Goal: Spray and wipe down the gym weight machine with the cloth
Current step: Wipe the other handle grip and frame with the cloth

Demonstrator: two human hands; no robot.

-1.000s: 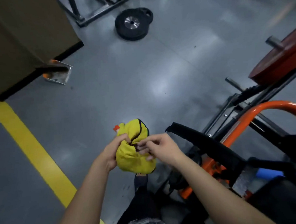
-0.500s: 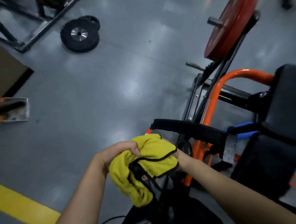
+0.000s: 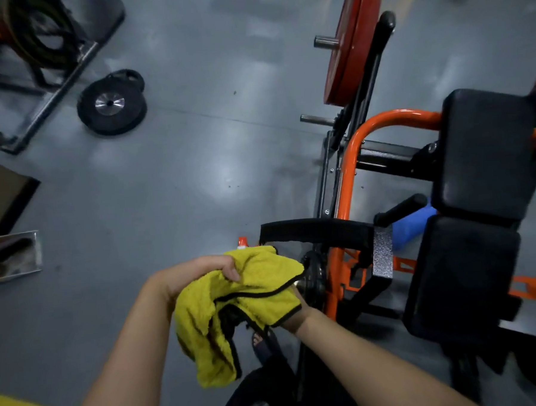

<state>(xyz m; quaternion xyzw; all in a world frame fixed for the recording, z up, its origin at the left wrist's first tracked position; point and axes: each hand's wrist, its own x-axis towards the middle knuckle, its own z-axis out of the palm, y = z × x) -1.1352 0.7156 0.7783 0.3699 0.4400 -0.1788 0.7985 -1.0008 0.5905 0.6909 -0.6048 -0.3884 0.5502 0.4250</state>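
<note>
In front of the body, above the grey floor (image 3: 196, 163), the yellow cloth (image 3: 243, 297) is held between both hands, just left of the weight machine (image 3: 346, 180). The left hand (image 3: 202, 274) is seen with fingers curled over the cloth's upper fold, so a firm hold is judged. The right hand (image 3: 293, 318) is covered by the cloth from the wrist up; whether its fingers are curled or straight cannot be told. The cloth is bunched and draped, one end hanging low, which suggests it is being rearranged into a wiping pad rather than applied. No contact between cloth and machine is shown.

A small orange tip (image 3: 242, 242) is visible just above the cloth; it may be a spray nozzle, but this cannot be confirmed, nor what holds it. The black strap (image 3: 315, 234) lies just beyond the hands, with the black pads (image 3: 487, 151) further right and the red plate (image 3: 345, 43) mounted upright behind. Wiping is judged not yet started. The strap and orange tubing are nearest and are likely to be reached first.
</note>
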